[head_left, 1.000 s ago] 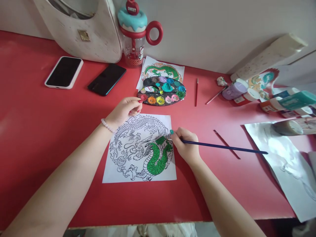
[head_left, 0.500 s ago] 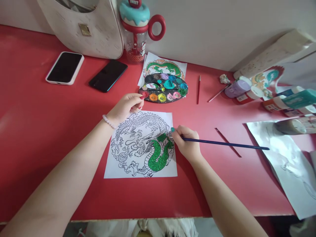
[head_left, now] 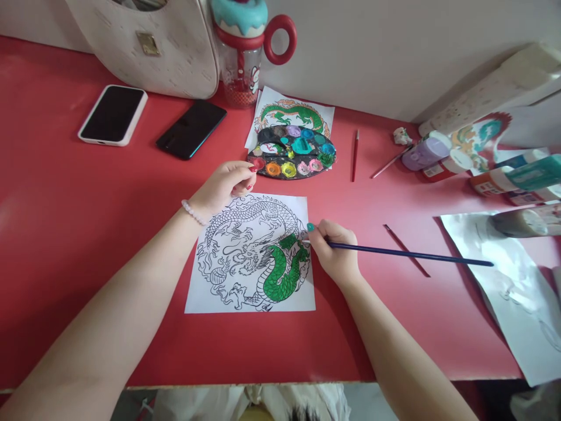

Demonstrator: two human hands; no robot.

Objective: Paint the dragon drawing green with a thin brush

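A white sheet with a black-line dragon drawing (head_left: 236, 257) lies on the red table (head_left: 65, 234); part of the dragon's body is painted green. My right hand (head_left: 335, 251) is closed round a long blue paintbrush (head_left: 412, 254), its tip touching the green area at the sheet's right edge. My left hand (head_left: 223, 186) rests with curled fingers on the sheet's top left corner, pinning it down. A black palette (head_left: 291, 156) with several coloured paint wells sits just beyond the sheet, on a finished dragon picture (head_left: 293, 111).
Two phones (head_left: 111, 114) (head_left: 190, 128) lie at the back left, in front of a cream handbag (head_left: 149, 47) and a red-handled bottle (head_left: 245, 52). Loose brushes (head_left: 355, 155) (head_left: 405, 250), paint bottles (head_left: 438, 155) and a foil sheet (head_left: 508, 280) fill the right side.
The view has tilted slightly, so everything sits a little higher in the frame. My right hand has shifted the brush tip slightly on the green area. The left hand stays on the sheet.
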